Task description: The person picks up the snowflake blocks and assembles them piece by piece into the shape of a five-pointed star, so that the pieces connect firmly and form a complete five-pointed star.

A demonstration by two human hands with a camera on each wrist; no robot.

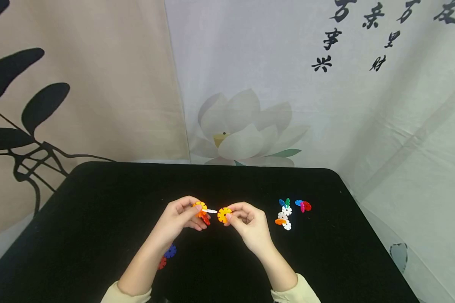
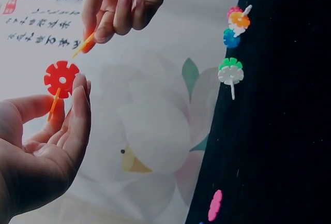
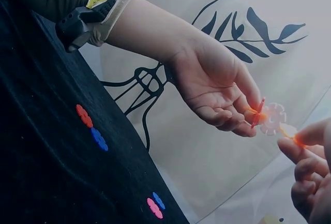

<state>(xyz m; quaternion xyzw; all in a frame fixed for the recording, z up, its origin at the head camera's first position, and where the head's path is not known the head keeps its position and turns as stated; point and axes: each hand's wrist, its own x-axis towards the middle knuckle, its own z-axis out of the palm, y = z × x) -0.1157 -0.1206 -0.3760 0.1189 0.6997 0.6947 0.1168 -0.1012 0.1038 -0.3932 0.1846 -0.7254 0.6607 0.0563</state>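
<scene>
In the head view my left hand pinches a yellow notched snowflake disc between thumb and fingers. A white disc, seen edge-on, and a red disc are joined to it. My right hand pinches a single yellow disc, its rim close to the white one. The right wrist view shows the white disc almost face-on between the hands, with the right hand's disc at its edge. Whether those two discs touch or interlock I cannot tell.
On the black table, a chain of white, orange, blue and green discs lies to the right. Beside it is a blue, pink and red cluster. A blue disc and a red disc lie by the left forearm.
</scene>
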